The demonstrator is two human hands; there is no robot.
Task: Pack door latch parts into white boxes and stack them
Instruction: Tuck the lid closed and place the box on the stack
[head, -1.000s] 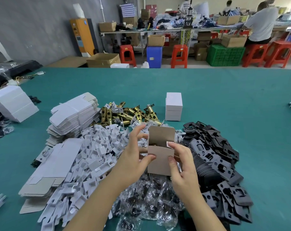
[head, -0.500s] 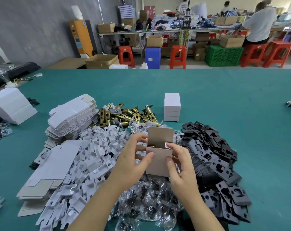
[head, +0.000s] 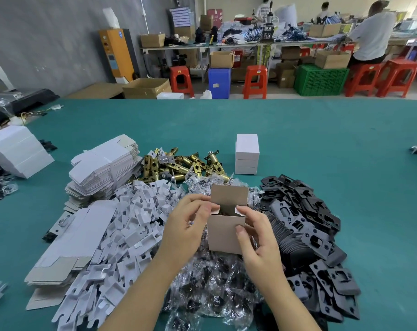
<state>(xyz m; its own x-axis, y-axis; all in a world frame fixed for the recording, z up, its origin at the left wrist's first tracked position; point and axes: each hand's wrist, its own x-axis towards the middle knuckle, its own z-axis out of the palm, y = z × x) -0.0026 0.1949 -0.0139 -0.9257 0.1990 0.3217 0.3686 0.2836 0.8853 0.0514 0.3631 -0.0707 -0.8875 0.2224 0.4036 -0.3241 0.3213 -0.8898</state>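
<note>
While both hands (head: 187, 225) (head: 258, 235) pinch the open box (head: 225, 234), its dark contents stay unclear.

wall (head: 47, 44): grey | stools (head: 254, 81): red | crate (head: 320, 80): green | workbench (head: 226, 44): cluttered

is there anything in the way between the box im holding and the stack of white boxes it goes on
Nothing tall blocks it. Both hands, left hand and right hand, hold the open box; only low bagged parts and brass latches lie before the stack of white boxes.
</note>
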